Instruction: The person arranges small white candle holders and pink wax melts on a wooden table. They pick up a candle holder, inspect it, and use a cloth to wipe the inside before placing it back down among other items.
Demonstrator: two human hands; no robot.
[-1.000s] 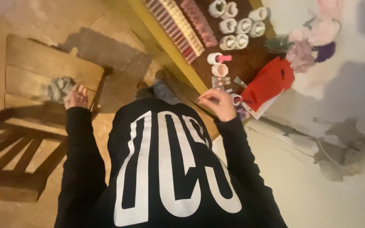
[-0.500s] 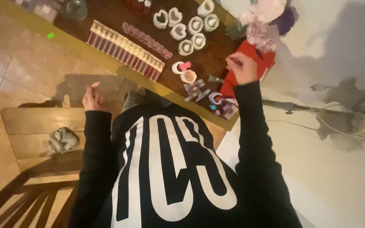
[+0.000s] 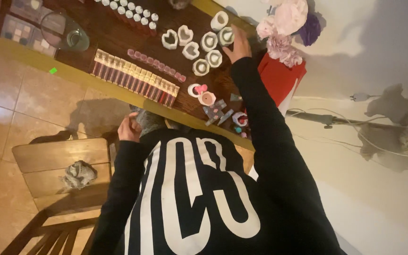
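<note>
Right hand (image 3: 238, 46) has moved from the red bag (image 3: 279, 78) to the table's far edge, fingers spread on a white jar (image 3: 226, 35); left hand (image 3: 129, 128), loosely curled and empty, has come in to the near edge.

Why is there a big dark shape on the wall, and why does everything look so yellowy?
Head view: warm, dim indoor light tints the floor and wall yellowish; a standing fan's shadow falls on the wall; the right hand over the white candle holders looks slightly soft.

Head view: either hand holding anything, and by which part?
Right hand lies open over a round white container, touching its near rim; no closed grip shows. Left hand sits at the dark table's edge, holding nothing visible.
</note>
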